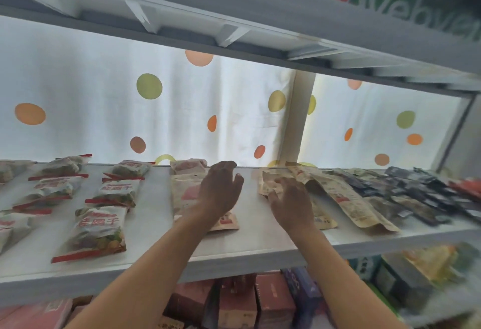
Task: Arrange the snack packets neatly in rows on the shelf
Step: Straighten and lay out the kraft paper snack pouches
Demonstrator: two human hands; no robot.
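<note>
Snack packets lie flat on a white shelf (250, 240). Clear packets with red sealed ends (100, 229) lie in rows on the left. A column of beige packets with pink print (186, 193) runs through the middle, and my left hand (220, 190) hovers over it with fingers spread, holding nothing. My right hand (292, 202) is also open, over beige kraft packets (270, 183) that lie askew. A long kraft packet (346, 198) lies slanted just to the right. Dark packets (413, 193) are heaped loosely at the far right.
An upper white shelf (234, 24) overhangs closely above. A white curtain with coloured dots (148, 110) hangs behind, split by a beige post (296, 118). The shelf below holds pink and purple boxes (273, 300) and other cartons (406, 276).
</note>
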